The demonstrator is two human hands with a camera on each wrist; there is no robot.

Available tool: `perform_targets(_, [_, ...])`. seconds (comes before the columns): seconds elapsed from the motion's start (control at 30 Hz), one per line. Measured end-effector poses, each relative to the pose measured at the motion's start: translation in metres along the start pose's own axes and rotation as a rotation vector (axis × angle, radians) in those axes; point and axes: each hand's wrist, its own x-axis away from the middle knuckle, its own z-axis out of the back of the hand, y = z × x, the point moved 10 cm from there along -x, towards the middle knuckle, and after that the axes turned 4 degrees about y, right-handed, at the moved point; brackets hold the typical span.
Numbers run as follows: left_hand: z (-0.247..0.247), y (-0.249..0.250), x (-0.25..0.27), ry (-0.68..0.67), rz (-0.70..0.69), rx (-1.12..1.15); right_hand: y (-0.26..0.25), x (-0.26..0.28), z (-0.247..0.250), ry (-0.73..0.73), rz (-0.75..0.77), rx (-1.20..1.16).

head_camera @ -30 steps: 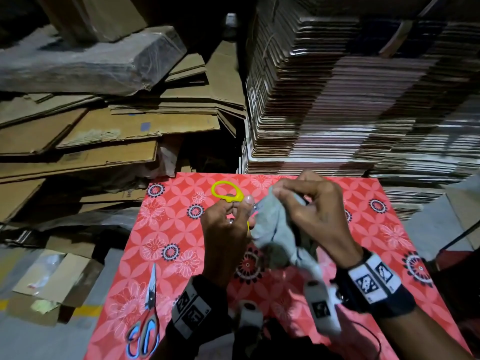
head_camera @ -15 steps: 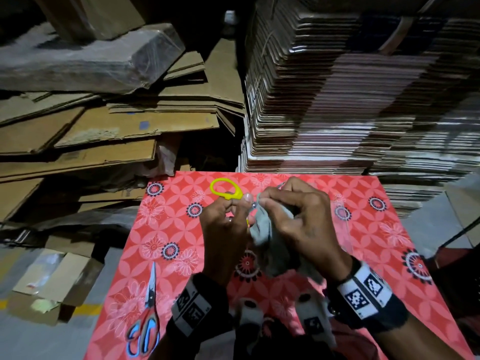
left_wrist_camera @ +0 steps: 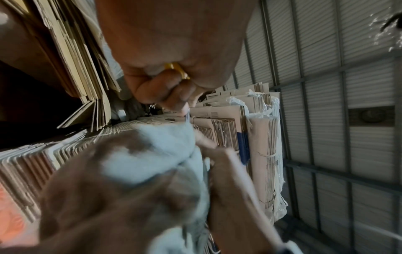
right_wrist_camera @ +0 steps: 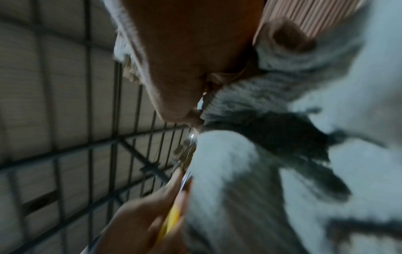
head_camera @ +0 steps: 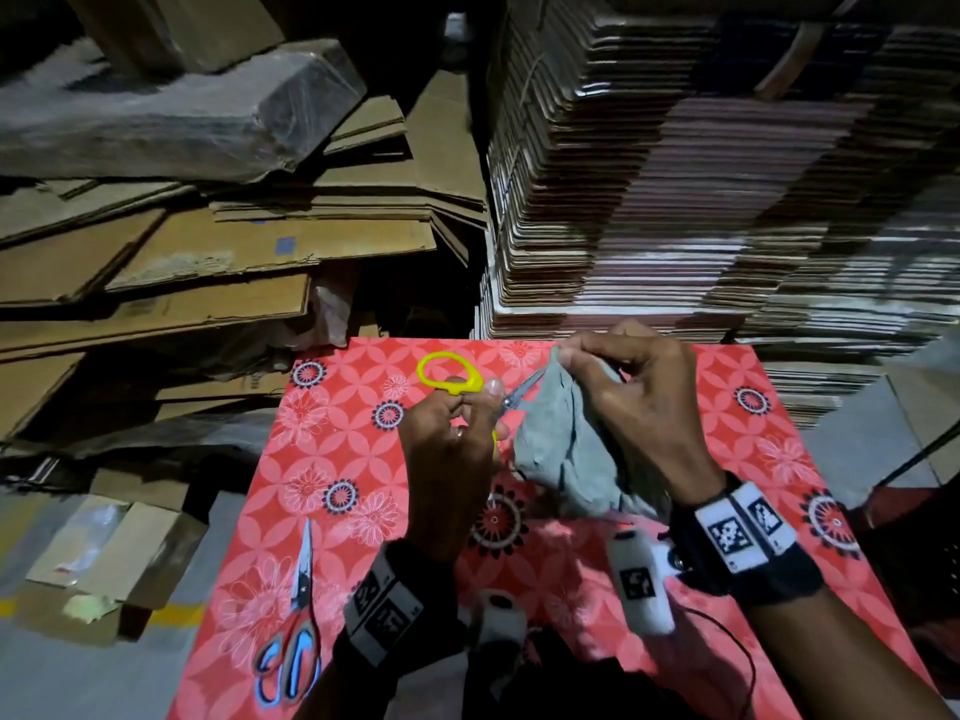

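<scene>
Nearest, at the lower edge of the head view, both forearms are cut off by the frame. Each wrist wears a dark band (head_camera: 743, 527) with black-and-white square code patches, patterns rather than letters. Blue-handled scissors (head_camera: 296, 631) lie shut on the red floral surface (head_camera: 337, 459), to the left of the left arm and apart from it.

Above the surface, the left hand (head_camera: 452, 459) has its fingers curled round the yellow-handled scissors (head_camera: 452, 376). One yellow loop stands free above the knuckles, while the other handle is almost wholly hidden behind the fingers. The short metal blades point right and touch the edge of the grey knitted cloth (head_camera: 566, 449). Whether they bite into it cannot be told; the left wrist view shows only a thin sliver of blade meeting the fabric.

The right hand (head_camera: 639, 402) pinches the cloth's upper edge between thumb and fingertips, and the rest hangs bunched under the palm, held in the air over the surface. In the right wrist view the cloth is blurred, with a dark patch in its ribbed knit.

Beyond lie loose flattened cardboard sheets (head_camera: 260, 252) on the left and a tall stack of folded cartons (head_camera: 675, 174) on the right, its top cut off. Print on one carton in the left wrist view is too small to read.
</scene>
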Motion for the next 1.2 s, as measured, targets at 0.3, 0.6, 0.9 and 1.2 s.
perform_targets(0.3, [-0.002, -0.003, 0.001, 0.015, 0.07, 0.052, -0.002, -0.003, 0.0, -0.043, 0.005, -0.019])
perform_targets(0.6, [0.004, -0.014, -0.008, 0.027, 0.161, 0.156, 0.015, -0.003, 0.01, 0.013, -0.147, -0.312])
perform_targets(0.9, [0.003, -0.015, -0.009, 0.035, 0.234, 0.302, 0.017, -0.003, 0.019, 0.008, -0.08, -0.183])
perform_targets(1.2, [0.008, -0.016, -0.008, 0.071, 0.194, 0.296, 0.028, -0.003, 0.029, 0.116, -0.239, -0.213])
